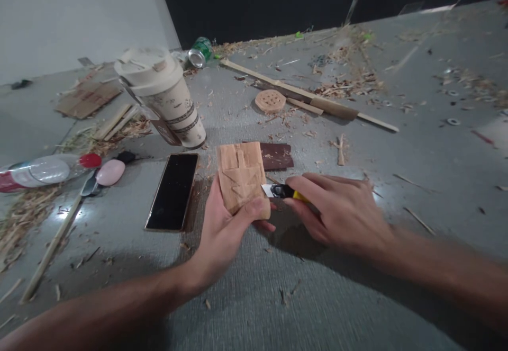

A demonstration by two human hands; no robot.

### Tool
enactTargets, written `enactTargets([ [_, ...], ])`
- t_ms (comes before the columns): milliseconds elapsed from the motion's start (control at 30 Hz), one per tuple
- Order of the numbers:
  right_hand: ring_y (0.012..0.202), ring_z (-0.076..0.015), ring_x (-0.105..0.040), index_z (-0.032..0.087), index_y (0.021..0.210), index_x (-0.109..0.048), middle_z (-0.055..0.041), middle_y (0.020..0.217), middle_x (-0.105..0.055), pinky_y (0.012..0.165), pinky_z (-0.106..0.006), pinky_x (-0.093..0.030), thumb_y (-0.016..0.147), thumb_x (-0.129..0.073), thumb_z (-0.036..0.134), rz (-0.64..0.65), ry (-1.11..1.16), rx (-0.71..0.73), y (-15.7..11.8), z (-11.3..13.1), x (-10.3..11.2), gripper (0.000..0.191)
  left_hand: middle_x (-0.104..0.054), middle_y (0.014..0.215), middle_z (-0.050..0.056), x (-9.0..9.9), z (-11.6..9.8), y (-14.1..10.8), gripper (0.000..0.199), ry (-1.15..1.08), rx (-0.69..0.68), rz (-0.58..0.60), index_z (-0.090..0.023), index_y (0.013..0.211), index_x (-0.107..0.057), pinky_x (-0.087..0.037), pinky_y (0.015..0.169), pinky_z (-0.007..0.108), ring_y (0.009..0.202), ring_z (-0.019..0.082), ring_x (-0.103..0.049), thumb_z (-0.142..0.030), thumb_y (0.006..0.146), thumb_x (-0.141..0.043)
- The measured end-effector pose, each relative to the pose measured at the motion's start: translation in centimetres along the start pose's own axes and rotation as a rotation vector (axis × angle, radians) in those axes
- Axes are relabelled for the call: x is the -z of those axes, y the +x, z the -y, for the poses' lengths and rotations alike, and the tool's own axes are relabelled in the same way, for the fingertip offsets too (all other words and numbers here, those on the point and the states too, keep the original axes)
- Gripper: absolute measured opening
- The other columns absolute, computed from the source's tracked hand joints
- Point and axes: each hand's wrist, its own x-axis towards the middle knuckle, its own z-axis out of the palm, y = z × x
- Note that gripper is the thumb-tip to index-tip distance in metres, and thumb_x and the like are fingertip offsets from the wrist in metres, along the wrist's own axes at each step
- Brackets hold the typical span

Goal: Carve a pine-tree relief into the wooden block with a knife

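Observation:
A light wooden block [241,173] with carved grooves and raised shapes is held up in my left hand [232,224], its thumb across the lower front and its fingers behind. My right hand [337,205] is closed around a yellow and black utility knife [282,191]. The knife's short blade points left, at the block's right edge; whether it touches the wood is hard to tell. Just behind the block lies a dark brown piece of wood [278,156]. A black phone [172,192] lies flat to the left of my left hand.
A lidded paper cup [166,97] stands behind the phone. Farther back are a green can [200,52], an octagonal wooden piece [270,100] and long wooden strips [273,81]. A plastic bottle [47,170] and a stick [51,250] lie at left. Shavings are scattered around.

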Motion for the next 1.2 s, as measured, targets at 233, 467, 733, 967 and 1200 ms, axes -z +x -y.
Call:
enactTargets([
  [233, 0.057, -0.0167, -0.06, 0.022, 0.113, -0.075, -0.0071, 0.093, -0.083, 0.055, -0.035, -0.026, 0.117, -0.048, 0.044, 0.01, -0.124, -0.133, 0.6, -2.9, 0.1, 0.035, -0.081, 0.107, 0.007, -1.0, -0.6, -1.6, 0.051, 0.039, 0.089, 0.064, -0.025, 0.128, -0.055, -0.071, 0.059, 0.03, 0.09, 0.026, -0.086, -0.036, 0.096, -0.092],
  [467, 0.055, -0.0162, -0.055, 0.022, 0.11, -0.072, -0.0039, 0.08, -0.076, 0.055, -0.034, -0.024, 0.117, -0.044, 0.046, 0.104, -0.006, -0.105, 0.3, -4.2, 0.0, 0.038, -0.082, 0.107, 0.005, -0.3, 0.1, -0.6, 0.059, 0.009, 0.053, 0.014, -0.027, 0.137, -0.051, -0.067, 0.057, 0.025, 0.089, 0.024, -0.086, -0.036, 0.097, -0.093],
  [733, 0.061, -0.0141, -0.059, 0.021, 0.102, -0.069, -0.001, 0.08, -0.072, 0.059, -0.033, -0.032, 0.119, -0.048, 0.04, 0.062, 0.107, 0.146, 0.2, -2.9, -0.1, 0.033, -0.074, 0.107, 0.002, -0.1, 0.4, -0.2, 0.053, 0.035, -0.003, -0.009, -0.025, 0.132, -0.057, -0.066, 0.053, 0.024, 0.085, 0.018, -0.078, -0.033, 0.095, -0.094],
  [967, 0.064, -0.0157, -0.064, 0.022, 0.1, -0.067, 0.0002, 0.081, -0.071, 0.059, -0.035, -0.033, 0.121, -0.045, 0.039, 0.033, -0.066, 0.172, 0.0, -2.5, -0.2, 0.035, -0.075, 0.098, 0.002, -0.4, -0.2, -0.2, 0.047, 0.053, 0.009, 0.025, -0.024, 0.129, -0.055, -0.058, 0.047, 0.019, 0.079, 0.018, -0.079, -0.031, 0.097, -0.089],
  [1200, 0.062, -0.0155, -0.061, 0.023, 0.097, -0.069, -0.0003, 0.079, -0.071, 0.061, -0.034, -0.033, 0.119, -0.048, 0.039, 0.006, -0.121, 0.108, -0.2, -1.3, -0.1, 0.035, -0.076, 0.093, 0.001, -0.2, -0.5, -0.1, 0.046, 0.048, 0.02, 0.026, -0.023, 0.127, -0.055, -0.056, 0.047, 0.019, 0.068, 0.015, -0.075, -0.034, 0.098, -0.089],
])
